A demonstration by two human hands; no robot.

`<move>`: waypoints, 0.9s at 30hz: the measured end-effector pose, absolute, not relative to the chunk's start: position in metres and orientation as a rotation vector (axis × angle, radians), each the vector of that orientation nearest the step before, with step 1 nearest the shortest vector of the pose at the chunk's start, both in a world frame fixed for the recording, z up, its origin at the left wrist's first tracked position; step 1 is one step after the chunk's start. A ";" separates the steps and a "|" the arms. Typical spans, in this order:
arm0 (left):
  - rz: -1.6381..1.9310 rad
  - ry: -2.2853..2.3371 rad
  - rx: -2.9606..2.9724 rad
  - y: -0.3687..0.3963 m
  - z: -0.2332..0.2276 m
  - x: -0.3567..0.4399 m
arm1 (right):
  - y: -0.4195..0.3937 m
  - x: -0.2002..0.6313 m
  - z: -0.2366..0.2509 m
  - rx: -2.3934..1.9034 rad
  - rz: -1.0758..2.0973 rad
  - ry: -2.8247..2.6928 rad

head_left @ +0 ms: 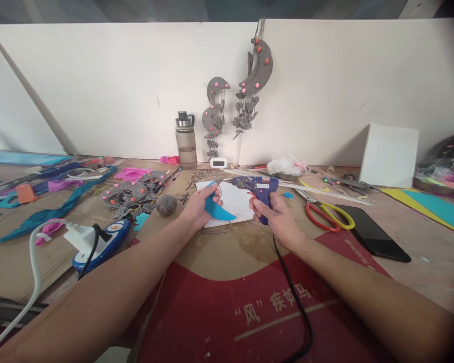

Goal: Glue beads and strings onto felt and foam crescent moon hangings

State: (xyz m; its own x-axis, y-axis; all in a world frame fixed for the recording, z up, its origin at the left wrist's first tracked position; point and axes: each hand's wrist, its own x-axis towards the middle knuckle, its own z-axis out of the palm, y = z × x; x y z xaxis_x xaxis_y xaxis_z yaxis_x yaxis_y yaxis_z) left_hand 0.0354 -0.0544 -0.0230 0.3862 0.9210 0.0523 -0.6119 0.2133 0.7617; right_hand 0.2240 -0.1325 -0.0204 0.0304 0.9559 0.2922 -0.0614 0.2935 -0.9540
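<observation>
Curling right fingers (264,208) round glue gun (264,185)

The desk (431,241) has a pinkish, stained surface. In its middle, reaching toward the front edge, lies a large brown and red cardboard (196,312). To its right lies a black phone (378,232). Near the back edge stand a bottle (186,141) and a small clock (218,162); toward the right edge are yellow and blue sheets (435,206).
</observation>
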 end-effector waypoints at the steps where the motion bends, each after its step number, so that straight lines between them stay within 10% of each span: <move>1: 1.114 0.460 0.794 -0.054 -0.023 0.035 | -0.133 0.224 -0.020 -0.946 1.006 -1.270; 27: 1.098 0.468 0.797 -0.057 -0.021 0.035 | -0.137 0.220 -0.015 -0.918 1.039 -1.221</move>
State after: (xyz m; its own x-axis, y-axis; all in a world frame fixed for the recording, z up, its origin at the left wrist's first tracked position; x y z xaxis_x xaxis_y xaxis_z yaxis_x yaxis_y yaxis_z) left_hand 0.0352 -0.0566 -0.0210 0.4020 0.9146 0.0440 -0.6011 0.2273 0.7661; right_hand 0.2202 -0.1370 -0.0149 0.0417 0.9591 0.2800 -0.1227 0.2830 -0.9512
